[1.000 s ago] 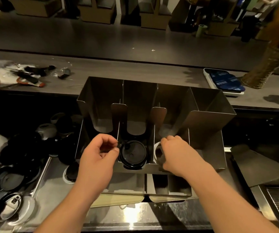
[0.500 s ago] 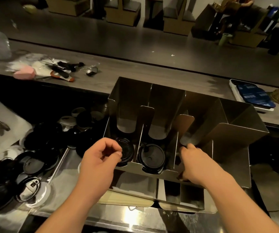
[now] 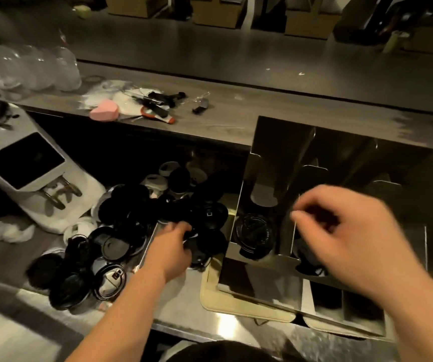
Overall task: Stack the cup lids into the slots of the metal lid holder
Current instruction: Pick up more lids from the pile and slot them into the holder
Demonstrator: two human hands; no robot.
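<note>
1. This is reading as a café service bar, viewed from the staff side.
2. The metal lid holder [image 3: 275,152] is standing on a steel worktop [image 3: 226,322], with a black lid [image 3: 256,233] sitting in its leftmost slot.
3. Just left of the holder, loose cup lids [image 3: 121,231], black and white, are lying in a heap.
4. Farther left of the holder, a white machine [image 3: 27,163] with a dark screen is standing; its kind is too dim to tell.
5. Behind the holder, a raised wooden counter [image 3: 223,121] is running across and carrying a clear plastic bag [image 3: 27,66] toward its left end.
6. Beyond the holder and counter, boxy seats [image 3: 218,11] are lining a dim floor.
</note>
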